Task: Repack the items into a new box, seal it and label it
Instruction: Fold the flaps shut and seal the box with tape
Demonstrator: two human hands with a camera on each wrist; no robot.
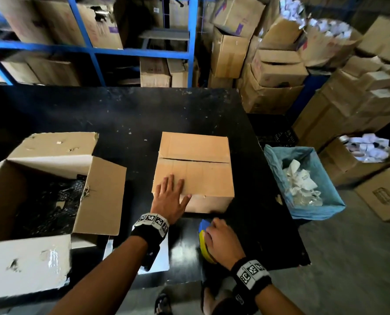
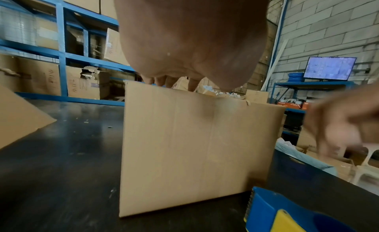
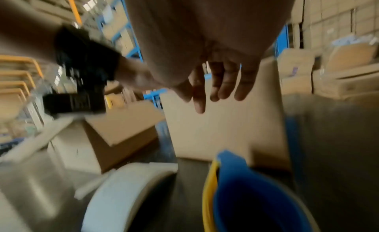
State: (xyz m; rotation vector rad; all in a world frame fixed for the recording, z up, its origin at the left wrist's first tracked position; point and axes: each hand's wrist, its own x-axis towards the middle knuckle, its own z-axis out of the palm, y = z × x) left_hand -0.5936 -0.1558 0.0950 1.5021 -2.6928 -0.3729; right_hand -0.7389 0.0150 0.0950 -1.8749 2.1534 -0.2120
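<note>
The left hand (image 1: 170, 198), fingers straight, is pressed flat on the near flap of the closed box (image 1: 194, 169) at the frame's centre on the counter (image 1: 121, 114). The right hand (image 1: 221, 241), relaxed and holding nothing, is reached over the blue tape dispenser (image 1: 203, 233) at lower centre. The box is judged stiff, probably light, best steadied from above. Its flap seam is seen running left to right.
</note>
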